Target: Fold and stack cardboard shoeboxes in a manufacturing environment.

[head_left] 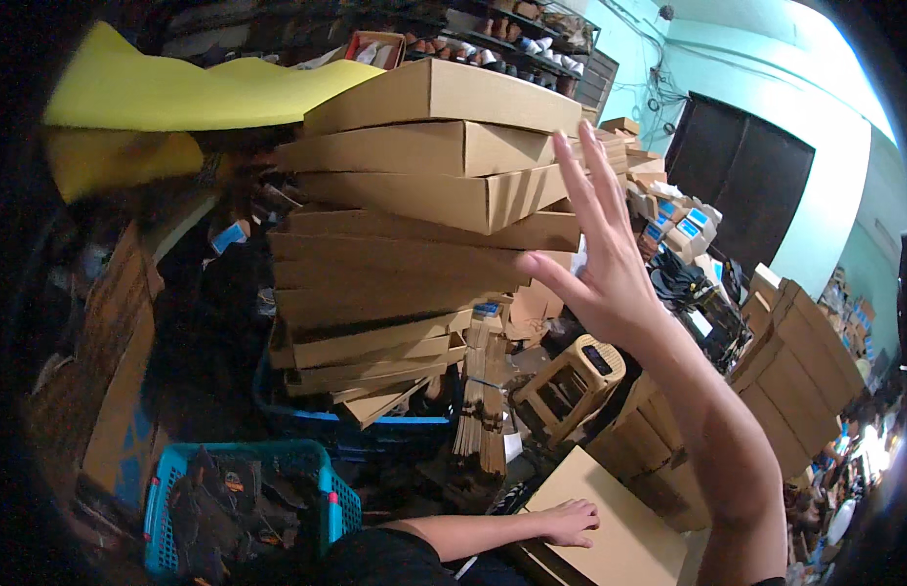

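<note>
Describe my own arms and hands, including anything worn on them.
Your left hand and right hand are ungloved, with no rings or watch visible. Both forearms are bare. Plain dark cloth, apparently a short sleeve, shows near the left elbow.

Turquoise wall [829, 195], beige stool [582, 375]

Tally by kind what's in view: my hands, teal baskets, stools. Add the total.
Hands: 2 (right hand raised by the tall box stack, left hand on a tan cardboard surface)
Teal baskets: 1 (teal basket with dark scraps inside)
Stools: 1 (beige stool)
Total: 4
</note>
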{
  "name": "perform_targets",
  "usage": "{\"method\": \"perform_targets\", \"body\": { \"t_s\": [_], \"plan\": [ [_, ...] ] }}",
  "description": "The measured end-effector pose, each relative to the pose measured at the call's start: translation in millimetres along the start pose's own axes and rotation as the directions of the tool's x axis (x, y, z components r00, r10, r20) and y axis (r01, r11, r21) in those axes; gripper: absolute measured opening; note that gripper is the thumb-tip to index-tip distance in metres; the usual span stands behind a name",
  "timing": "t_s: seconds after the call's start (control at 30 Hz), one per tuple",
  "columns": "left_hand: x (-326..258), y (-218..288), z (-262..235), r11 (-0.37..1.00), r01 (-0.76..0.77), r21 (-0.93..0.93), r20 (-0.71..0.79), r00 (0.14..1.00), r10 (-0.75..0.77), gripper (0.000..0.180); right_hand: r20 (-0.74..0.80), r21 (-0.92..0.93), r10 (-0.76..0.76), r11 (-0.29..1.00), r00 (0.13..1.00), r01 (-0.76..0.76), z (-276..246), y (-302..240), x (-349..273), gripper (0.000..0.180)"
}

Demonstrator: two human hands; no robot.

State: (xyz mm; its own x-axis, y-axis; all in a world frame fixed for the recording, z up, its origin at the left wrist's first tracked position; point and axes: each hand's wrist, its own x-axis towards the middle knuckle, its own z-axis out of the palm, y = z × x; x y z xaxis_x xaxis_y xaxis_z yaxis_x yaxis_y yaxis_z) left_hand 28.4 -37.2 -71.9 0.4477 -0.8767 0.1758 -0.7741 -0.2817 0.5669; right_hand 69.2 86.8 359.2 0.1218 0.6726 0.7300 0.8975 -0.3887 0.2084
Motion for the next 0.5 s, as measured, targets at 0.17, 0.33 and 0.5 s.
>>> {"method": "perform_targets", "body": {
  "t_s": [0.17,0.33,0.5],
  "plan": [
    [-3.5,1.7,4.8,0.999,0.029,-0.044,-0.012,0.999,-0.03,0.055,-0.025,0.053,0.101,0.994,0.995,-0.1,-36.4,11.6,-86.6,0.115],
    [-22.1,9.2,5.3,1.0,0.019,0.003,0.001,1.0,-0.02,0.058,0.0,-0.187,0.215,0.959,0.977,-0.211,-86.9,3.1,-229.1,0.109],
    [-24.3,-4.7,5.3,0.999,-0.033,-0.029,-0.045,0.998,0.032,0.059,0.002,-0.158,0.696,0.709,0.718,-0.687,-121.5,-26.2,-383.7,0.099]
  ]
}}
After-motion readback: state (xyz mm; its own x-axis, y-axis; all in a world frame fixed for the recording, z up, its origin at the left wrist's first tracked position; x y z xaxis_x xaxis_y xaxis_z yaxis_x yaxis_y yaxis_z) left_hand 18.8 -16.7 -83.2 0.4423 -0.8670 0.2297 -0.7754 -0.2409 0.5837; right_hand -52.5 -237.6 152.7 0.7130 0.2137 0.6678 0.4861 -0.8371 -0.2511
